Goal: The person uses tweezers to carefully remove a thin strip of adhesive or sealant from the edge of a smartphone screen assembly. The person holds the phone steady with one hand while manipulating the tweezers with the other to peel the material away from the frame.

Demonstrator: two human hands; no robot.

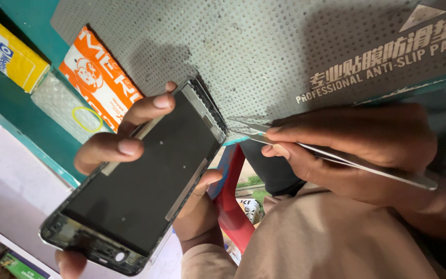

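Left hand grips an opened phone from behind: two fingertips curl over its long edge at about 11 o'clock, the thumb presses the opposite long edge at about 3 o'clock, and one more fingertip shows under the lower corner at 7 o'clock. Right hand is closed on a pair of metal tweezers, thumb and forefinger pinching the shaft near the front; the tips point toward 9 o'clock and sit just beside the phone's upper corner, contact not resolvable. The tweezers' rear end runs out past the hand toward 4 o'clock. The phone is held in the air, tilted, long axis running from 1 o'clock to 7 o'clock. Its face is a flat dark panel with a pale metallic strip along both long sides; the frame at the lower end is bare, showing small parts and a round opening. Behind the phone, from 12 to 2 o'clock, a grey perforated anti-slip mat lies on a teal bench. At 10 o'clock lie an orange packet, a bubble-wrap piece with a yellow rubber band, and a yellow box. Beige clothing fills 5 o'clock. The mat surface above the tweezers is uncluttered.
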